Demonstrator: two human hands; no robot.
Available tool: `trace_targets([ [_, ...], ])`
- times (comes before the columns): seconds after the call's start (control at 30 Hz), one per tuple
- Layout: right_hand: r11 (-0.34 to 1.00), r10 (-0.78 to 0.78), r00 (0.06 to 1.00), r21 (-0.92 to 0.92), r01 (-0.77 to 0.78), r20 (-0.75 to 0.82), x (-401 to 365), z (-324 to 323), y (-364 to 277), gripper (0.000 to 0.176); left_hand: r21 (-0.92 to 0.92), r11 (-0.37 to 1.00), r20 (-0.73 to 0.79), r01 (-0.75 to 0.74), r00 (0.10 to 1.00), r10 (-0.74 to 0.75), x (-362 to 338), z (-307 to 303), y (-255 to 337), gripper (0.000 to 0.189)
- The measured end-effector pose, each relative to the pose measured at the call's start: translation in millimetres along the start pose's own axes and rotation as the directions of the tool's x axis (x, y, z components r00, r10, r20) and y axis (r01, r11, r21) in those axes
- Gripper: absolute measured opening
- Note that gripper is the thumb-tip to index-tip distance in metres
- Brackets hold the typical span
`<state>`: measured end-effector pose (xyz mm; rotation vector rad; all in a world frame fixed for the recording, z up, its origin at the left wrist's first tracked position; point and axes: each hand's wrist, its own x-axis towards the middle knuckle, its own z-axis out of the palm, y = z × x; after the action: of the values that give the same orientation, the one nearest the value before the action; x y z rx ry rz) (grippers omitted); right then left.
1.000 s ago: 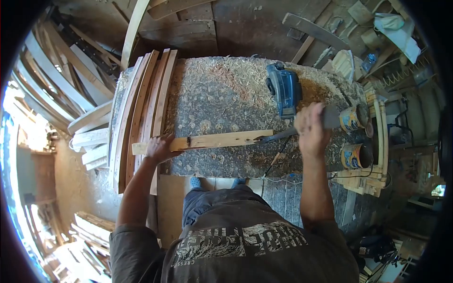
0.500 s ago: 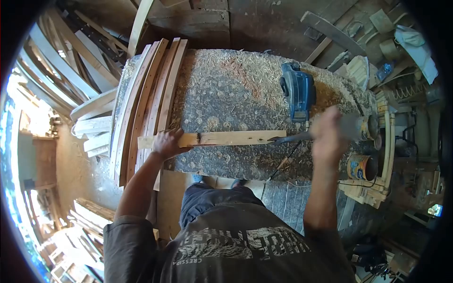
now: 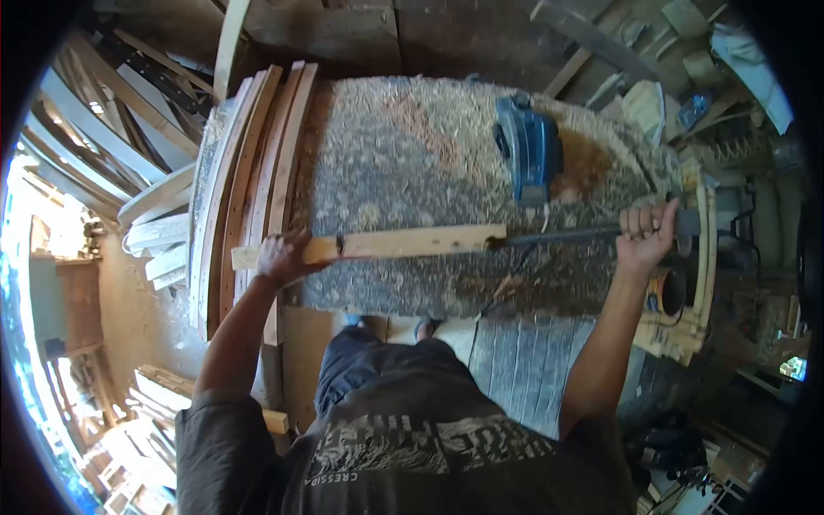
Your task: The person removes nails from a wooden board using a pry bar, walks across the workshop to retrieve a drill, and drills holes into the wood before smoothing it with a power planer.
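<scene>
Across the bench lies a light wooden board [image 3: 421, 241] with a dark mark near its left part. My left hand [image 3: 284, 257] is closed round the board's left portion. My right hand [image 3: 646, 233] grips a long dark metal bar [image 3: 571, 233], whose left tip meets the board's right end. Whether that tip is hooked into the wood is too small to tell. Beyond the board sits a blue power tool [image 3: 527, 153], touched by neither hand.
The workbench [image 3: 369, 172] is strewn with wood shavings. Long wooden strips [image 3: 253, 172] lie along its left side. More curved timber [image 3: 103, 137] is stacked farther left. A can [image 3: 666, 292] stands near the right end, beside pale wood pieces [image 3: 674, 339].
My right hand has moved right and is no longer blurred; the bar now lies nearly in line with the board. My left hand keeps its hold. The whole view has shifted slightly.
</scene>
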<state>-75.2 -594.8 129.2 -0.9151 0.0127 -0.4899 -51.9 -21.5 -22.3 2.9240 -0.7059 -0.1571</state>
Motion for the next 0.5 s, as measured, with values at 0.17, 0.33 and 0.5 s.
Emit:
trace_targets([
  [0.17, 1.0, 0.028, 0.999, 0.005, -0.028, 0.022, -23, 46, -2, 0.044, 0.002, 1.0, 0.038, 0.007, 0.999, -0.007, -1, -3, 3, 0.059],
  [0.33, 0.99, 0.063, 0.995, 0.122, -0.072, 0.077, -2, -7, -4, 0.045, 0.014, 1.0, 0.036, -0.027, 0.999, 0.026, 6, -5, 0, 0.06],
  [0.5, 0.998, -0.048, 0.999, 0.034, 0.047, 0.019, -25, -7, -1, 0.045, 0.05, 0.997, 0.106, 0.05, 0.993, -0.055, -6, -14, 10, 0.063],
])
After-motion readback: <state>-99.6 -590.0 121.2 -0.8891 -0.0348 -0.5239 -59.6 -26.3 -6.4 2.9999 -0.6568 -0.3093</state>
